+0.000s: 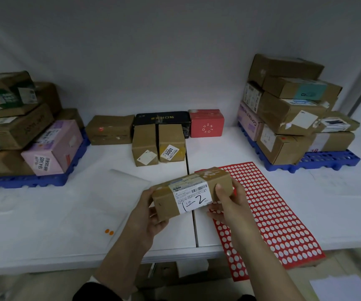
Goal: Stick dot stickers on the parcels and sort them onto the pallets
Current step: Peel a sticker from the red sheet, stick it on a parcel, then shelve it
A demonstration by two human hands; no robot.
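Observation:
Both hands hold a long brown cardboard parcel (193, 192) above the white table's front middle. Its white shipping label carries a barcode and handwritten "1-2". My left hand (148, 216) grips the parcel's left end, fingers curled under it. My right hand (227, 203) grips the right end, thumb on the front face. A red sticker sheet (273, 216) with most dots peeled off lies on the table under and right of the parcel. Two orange dot stickers (109, 232) sit on a clear sheet (101, 205) to the left.
A blue pallet (33, 180) at the left bears stacked parcels, one pink. Another blue pallet (327, 160) at the right holds a taller stack. Brown, black and red boxes (160, 137) stand along the back middle. The table edge (66, 261) runs just below my wrists.

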